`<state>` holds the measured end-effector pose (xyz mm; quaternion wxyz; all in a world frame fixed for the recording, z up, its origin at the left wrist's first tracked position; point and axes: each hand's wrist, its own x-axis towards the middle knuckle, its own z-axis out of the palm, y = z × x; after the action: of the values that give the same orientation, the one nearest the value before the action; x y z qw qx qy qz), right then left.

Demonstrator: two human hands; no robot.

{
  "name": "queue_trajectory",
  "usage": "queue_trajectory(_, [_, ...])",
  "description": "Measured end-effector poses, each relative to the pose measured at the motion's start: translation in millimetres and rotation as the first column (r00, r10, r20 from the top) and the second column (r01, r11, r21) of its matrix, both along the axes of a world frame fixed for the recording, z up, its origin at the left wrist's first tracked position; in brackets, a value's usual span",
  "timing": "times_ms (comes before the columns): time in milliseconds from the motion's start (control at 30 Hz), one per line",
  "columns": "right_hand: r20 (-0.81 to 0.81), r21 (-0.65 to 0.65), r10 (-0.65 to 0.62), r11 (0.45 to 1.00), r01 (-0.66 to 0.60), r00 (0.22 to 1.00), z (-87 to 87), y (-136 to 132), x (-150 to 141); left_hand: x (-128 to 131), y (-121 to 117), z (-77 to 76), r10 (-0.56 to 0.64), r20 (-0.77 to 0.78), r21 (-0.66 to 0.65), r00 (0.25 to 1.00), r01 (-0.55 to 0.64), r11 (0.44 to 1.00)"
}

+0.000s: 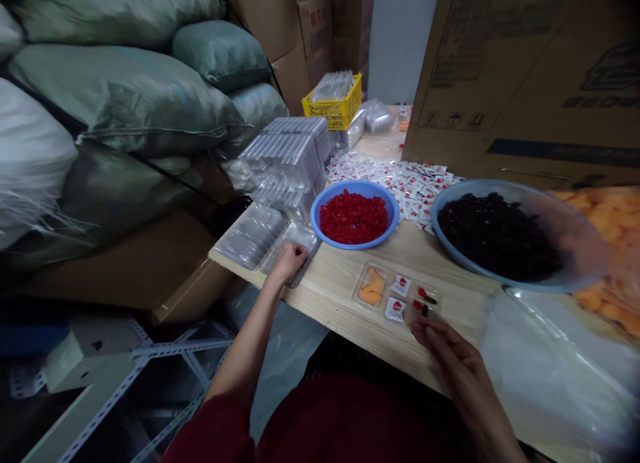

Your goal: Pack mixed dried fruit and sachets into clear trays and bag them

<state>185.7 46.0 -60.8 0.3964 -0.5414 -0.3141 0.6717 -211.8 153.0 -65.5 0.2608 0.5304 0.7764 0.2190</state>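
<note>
My left hand is closed at a clear plastic tray lying at the table's left end, fingertips pinched on it. In front of me sits a clear compartment tray. It contains an orange piece, two small white packets with a red print, and red pieces and dark pieces on its right side. My right hand is at this tray's near right corner, thumb and fingers pressed together; what they pinch, if anything, is hidden.
Behind the tray stand a blue bowl of red pieces and a larger bowl of dark pieces. Stacked clear trays, scattered packets, a yellow basket and a big carton stand farther back. Orange pieces lie right.
</note>
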Motion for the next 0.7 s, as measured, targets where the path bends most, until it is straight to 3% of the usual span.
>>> queue_trajectory(167, [0.030, -0.022, -0.011, 1.000, 0.012, 0.999, -0.6, -0.3, 3.8, -0.7, -2.2, 4.7, -0.005, -0.006, -0.004, 1.000, 0.005, 1.000])
queue_trajectory(400, [0.043, -0.006, -0.012, 1.000, 0.012, 0.999, 0.3, -1.3, 3.0, -1.5, -1.0, -6.1, -0.006, 0.023, -0.008, 1.000, 0.006, 1.000])
queue_trajectory(700, [0.021, -0.015, -0.019, 1.000, 0.019, 1.000, 2.0, -6.3, 1.8, 10.2, -3.9, 3.1, 0.018, -0.152, -0.014, 0.988, -0.020, 1.000])
